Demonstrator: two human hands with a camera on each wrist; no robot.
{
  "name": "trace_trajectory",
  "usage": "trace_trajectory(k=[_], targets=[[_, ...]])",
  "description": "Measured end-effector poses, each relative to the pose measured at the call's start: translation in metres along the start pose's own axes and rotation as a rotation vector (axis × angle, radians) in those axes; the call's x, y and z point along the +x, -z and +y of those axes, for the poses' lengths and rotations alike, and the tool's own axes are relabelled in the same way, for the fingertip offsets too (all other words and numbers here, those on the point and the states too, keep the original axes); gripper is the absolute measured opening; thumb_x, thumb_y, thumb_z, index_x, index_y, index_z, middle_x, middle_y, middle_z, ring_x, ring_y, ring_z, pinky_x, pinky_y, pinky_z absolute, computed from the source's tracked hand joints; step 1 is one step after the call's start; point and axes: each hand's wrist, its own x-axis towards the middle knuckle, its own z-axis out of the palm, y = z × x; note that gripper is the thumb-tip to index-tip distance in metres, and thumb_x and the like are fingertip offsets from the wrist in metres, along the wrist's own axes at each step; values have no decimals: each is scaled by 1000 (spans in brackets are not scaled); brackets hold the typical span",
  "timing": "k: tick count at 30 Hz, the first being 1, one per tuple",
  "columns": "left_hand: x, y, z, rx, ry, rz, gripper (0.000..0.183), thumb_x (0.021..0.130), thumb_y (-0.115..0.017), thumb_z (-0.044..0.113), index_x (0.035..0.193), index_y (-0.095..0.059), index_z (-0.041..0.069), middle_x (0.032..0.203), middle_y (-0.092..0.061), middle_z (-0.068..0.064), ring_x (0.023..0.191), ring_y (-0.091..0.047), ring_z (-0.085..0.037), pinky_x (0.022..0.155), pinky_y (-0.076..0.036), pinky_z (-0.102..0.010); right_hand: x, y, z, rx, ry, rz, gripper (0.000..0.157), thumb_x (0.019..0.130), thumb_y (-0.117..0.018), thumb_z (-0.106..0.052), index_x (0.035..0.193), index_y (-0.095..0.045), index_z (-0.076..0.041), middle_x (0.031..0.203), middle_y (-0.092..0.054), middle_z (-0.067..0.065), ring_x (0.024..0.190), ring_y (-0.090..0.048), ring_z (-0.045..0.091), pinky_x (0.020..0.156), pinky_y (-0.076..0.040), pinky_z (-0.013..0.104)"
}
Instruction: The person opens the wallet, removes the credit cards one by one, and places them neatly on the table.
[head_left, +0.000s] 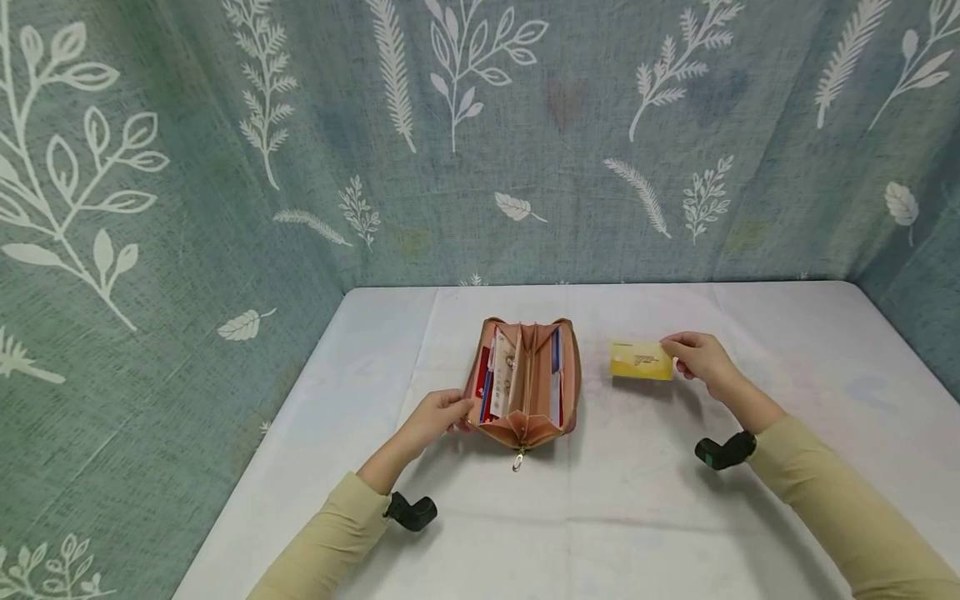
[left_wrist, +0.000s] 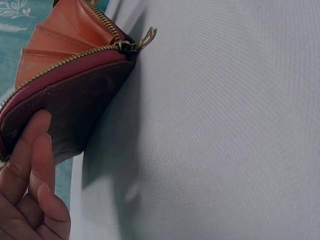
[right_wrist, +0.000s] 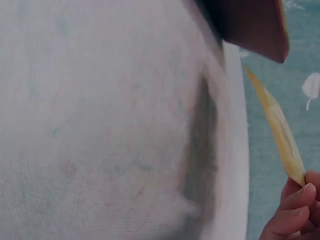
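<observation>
An unzipped wallet (head_left: 529,375) with a peach-coloured lining stands spread apart on the table, its compartments facing up. Several cards and papers (head_left: 502,375) are tucked into its left side, and blue-edged cards (head_left: 557,375) into its right. My left hand (head_left: 435,412) holds the wallet's left edge; in the left wrist view its fingers press on the dark outer cover (left_wrist: 75,105). To the right of the wallet, my right hand (head_left: 701,360) pinches a yellow card (head_left: 640,362) by its right end. This card is raised over the tabletop, apart from the wallet, with its shadow beneath.
A white cloth (head_left: 637,500) covers the table. Green-grey curtains (head_left: 465,208) with white leaf prints rise behind it and along both sides. A gold zipper pull (head_left: 518,460) hangs at the wallet's near end. Black wrist cameras (head_left: 726,451) are strapped over the sleeves.
</observation>
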Motion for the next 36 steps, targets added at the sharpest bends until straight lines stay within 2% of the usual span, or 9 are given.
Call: trace_trajectory(k=[6, 11, 15, 18, 22, 27, 36], targets=[[3, 0, -5, 3, -18, 12, 32, 93, -50, 20, 108, -60, -7, 74, -65, -2, 63, -59, -9, 56, -40, -26, 16, 0, 10, -35, -33, 36, 40, 97, -44, -28, 123, -46, 2, 84, -48, 4, 64, -45, 12, 60, -41, 25], [3, -1, -4, -6, -9, 5, 31, 93, -50, 20, 107, -60, -7, 75, -66, -2, 63, -58, -10, 57, -40, -27, 31, -2, 15, -48, -76, 56, 36, 97, -43, -27, 121, -47, 1, 81, -46, 4, 64, -44, 12, 59, -40, 25], [-6, 0, 12, -9, -5, -6, 29, 94, -49, 16, 107, -59, -8, 74, -66, -2, 63, -57, -10, 58, -40, -28, 41, -4, 19, -77, -121, 97, 36, 96, -45, -26, 121, -50, 0, 89, -49, 7, 66, -46, 13, 58, -41, 24], [-13, 0, 22, -6, -9, -8, 28, 94, -48, 12, 106, -59, -10, 73, -65, -1, 63, -58, -9, 59, -41, -27, 44, -6, 21, -113, -123, 133, 36, 95, -48, -25, 120, -53, 0, 97, -51, 10, 69, -47, 14, 58, -42, 24], [-14, 0, 23, -8, -7, -8, 28, 94, -48, 13, 107, -59, -10, 74, -66, -2, 64, -59, -9, 59, -41, -27, 46, -8, 25, -179, -93, 139, 34, 94, -49, -24, 116, -56, 1, 83, -55, 6, 63, -47, 13, 54, -41, 25], [-14, -1, 24, -5, -7, -7, 28, 94, -48, 14, 106, -59, -9, 76, -67, -3, 65, -60, -10, 60, -41, -28, 50, -9, 28, -245, -58, 127, 30, 93, -50, -22, 111, -59, 1, 62, -50, -2, 52, -44, 12, 49, -38, 27], [-14, 0, 25, -10, -4, -16, 29, 94, -48, 15, 107, -59, -9, 75, -67, -2, 65, -60, -10, 60, -40, -27, 50, -12, 30, -354, -22, 120, 24, 92, -53, -22, 102, -61, -1, 56, -48, -3, 50, -43, 14, 49, -36, 27]])
